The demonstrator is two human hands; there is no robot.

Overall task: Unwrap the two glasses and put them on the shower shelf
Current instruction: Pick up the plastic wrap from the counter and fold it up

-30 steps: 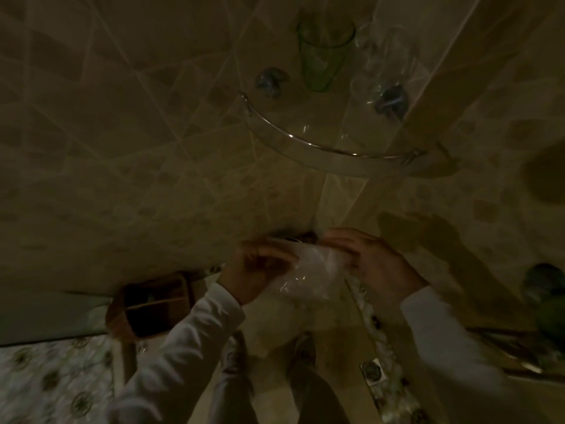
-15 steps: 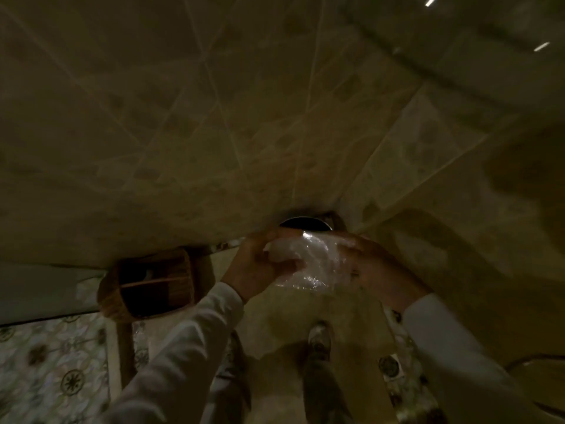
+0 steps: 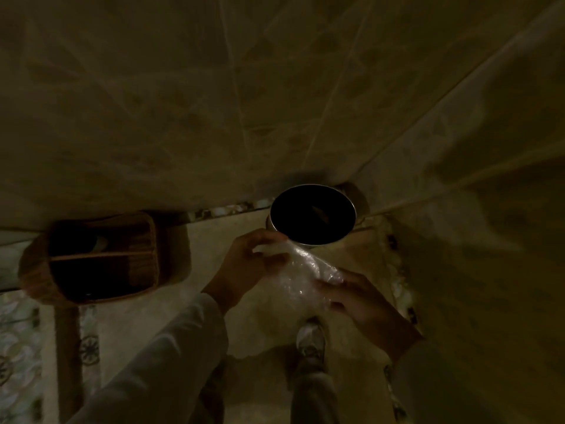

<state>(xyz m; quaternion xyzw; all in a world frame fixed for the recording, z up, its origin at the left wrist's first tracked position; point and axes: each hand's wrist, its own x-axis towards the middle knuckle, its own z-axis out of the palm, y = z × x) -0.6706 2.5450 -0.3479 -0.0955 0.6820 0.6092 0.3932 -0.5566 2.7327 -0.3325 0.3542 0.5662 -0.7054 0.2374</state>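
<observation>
Both my hands hold a crumpled piece of clear bubble wrap (image 3: 305, 276) low in the dim shower corner. My left hand (image 3: 247, 264) pinches its upper end, and my right hand (image 3: 357, 298) grips its lower end. The wrap's upper tip reaches just below the rim of a round metal bin (image 3: 313, 214) with a dark inside, standing in the corner. The shower shelf and the glasses are out of view.
A brown wicker basket (image 3: 91, 258) with a divider stands on the left by the wall. Tiled walls close in on the far side and the right. My shoe (image 3: 312, 338) is on the floor below my hands.
The view has dropped from the shelf with its two glasses down to the floor corner. My hands have lowered the bubble wrap towards the bin, which is now in full view.
</observation>
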